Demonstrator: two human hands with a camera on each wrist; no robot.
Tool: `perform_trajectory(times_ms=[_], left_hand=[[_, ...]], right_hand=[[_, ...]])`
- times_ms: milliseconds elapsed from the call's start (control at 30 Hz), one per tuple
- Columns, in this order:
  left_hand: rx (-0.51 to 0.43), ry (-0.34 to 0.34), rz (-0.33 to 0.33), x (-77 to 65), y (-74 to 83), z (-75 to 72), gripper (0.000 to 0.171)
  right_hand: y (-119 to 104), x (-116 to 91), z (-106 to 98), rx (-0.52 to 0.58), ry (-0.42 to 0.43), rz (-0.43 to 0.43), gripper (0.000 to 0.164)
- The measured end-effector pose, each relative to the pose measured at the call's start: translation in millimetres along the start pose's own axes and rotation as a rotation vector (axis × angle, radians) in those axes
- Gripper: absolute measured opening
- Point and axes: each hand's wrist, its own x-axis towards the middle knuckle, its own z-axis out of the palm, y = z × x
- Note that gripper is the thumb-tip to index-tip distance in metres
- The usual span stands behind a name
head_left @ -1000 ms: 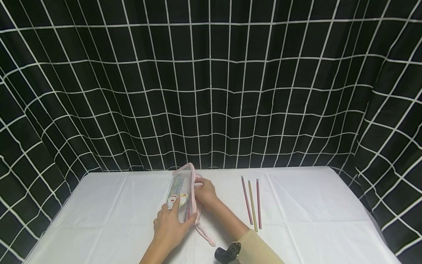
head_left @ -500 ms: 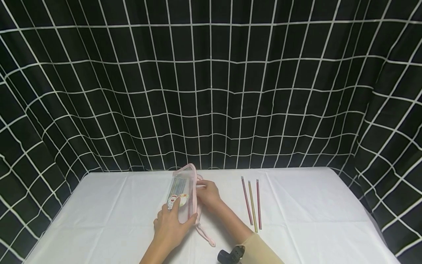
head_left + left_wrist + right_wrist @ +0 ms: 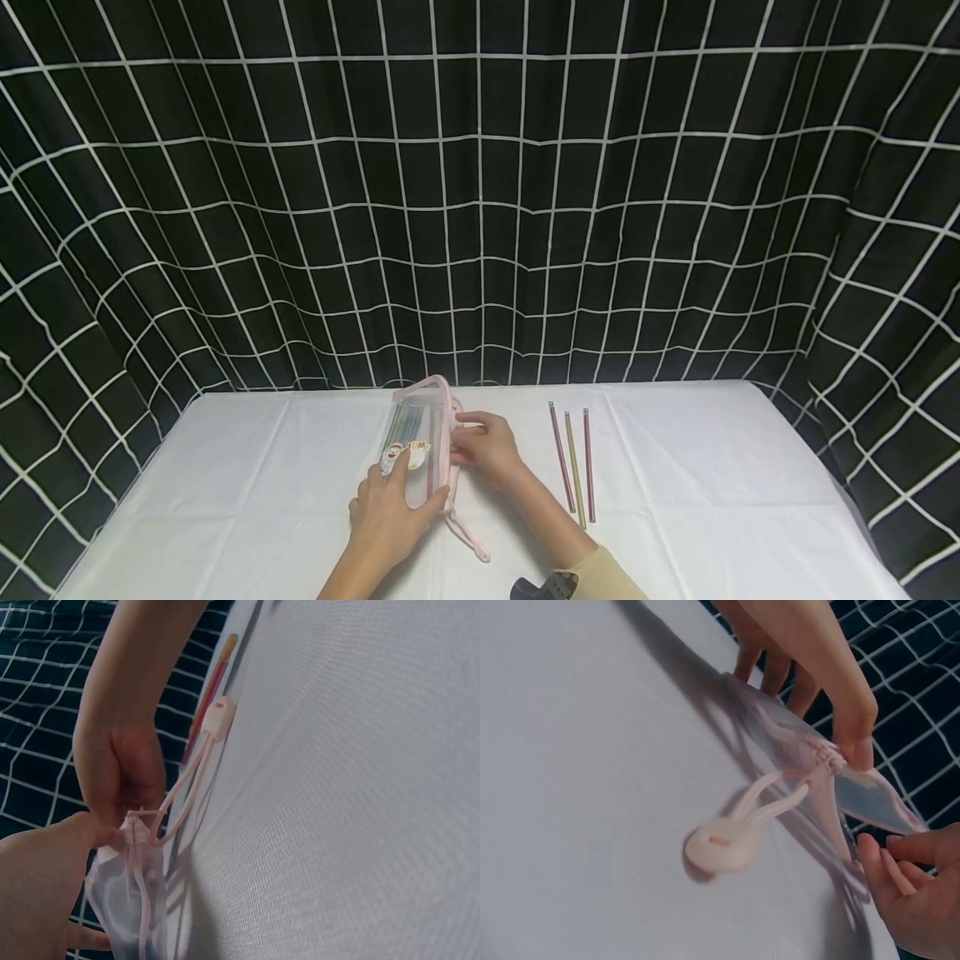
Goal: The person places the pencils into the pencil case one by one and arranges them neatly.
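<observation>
A clear pencil case [image 3: 422, 417] with pink edging and a cartoon sticker lies on the left half of the table, several pencils [image 3: 406, 422] showing through it. My left hand [image 3: 386, 508] grips its near end, thumb at the pink edge and fingers on the other side. At the long right side, where the case gapes, is my right hand [image 3: 491, 446], its fingertips by the rim. In the right wrist view those fingers [image 3: 922, 855] look loosely bent and a little apart, with nothing plainly between them. A pink cord loop [image 3: 468, 536] hangs from the near corner.
Three pencils [image 3: 573, 467], two reddish and one yellow, lie side by side on the white tablecloth [image 3: 712, 467] to the right of my right forearm. Behind the table hangs a black curtain [image 3: 480, 208] with a white grid.
My right hand has drawn back to the right from inside the case's opening to its rim. The case's pink edge has shifted slightly right. My left hand has stayed put.
</observation>
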Motion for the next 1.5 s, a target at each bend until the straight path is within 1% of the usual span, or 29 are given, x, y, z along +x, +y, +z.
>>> perform_trajectory(times_ms=[133,367,667,833,1067,1233,1367,1500], left_hand=[[0.002,-0.004,-0.007,0.0,0.4,0.6,0.083],[0.009,-0.003,-0.006,0.9,0.6,-0.1,0.083],[0.000,-0.002,-0.008,0.8,0.9,-0.4,0.083],[0.001,-0.002,-0.009,1.3,1.1,-0.7,0.083],[0.005,0.005,-0.012,0.4,0.4,0.4,0.082],[0.003,0.003,-0.019,0.6,-0.2,1.9,0.083],[0.002,0.003,-0.024,1.4,-0.5,2.6,0.083],[0.004,0.005,-0.023,1.9,-1.2,3.2,0.083]], right_hand=[[0,-3,-7,0.005,0.002,-0.016,0.043],[-3,-8,-15,-0.015,0.031,-0.080,0.040],[-3,-13,-24,-0.035,0.062,-0.095,0.041],[-4,-15,-30,-0.068,0.081,-0.114,0.039],[-9,-19,-39,-0.067,0.101,-0.134,0.039],[-11,-20,-46,-0.123,0.119,-0.155,0.039],[-11,-21,-51,-0.144,0.141,-0.157,0.038],[-9,-21,-56,-0.198,0.168,-0.169,0.038]])
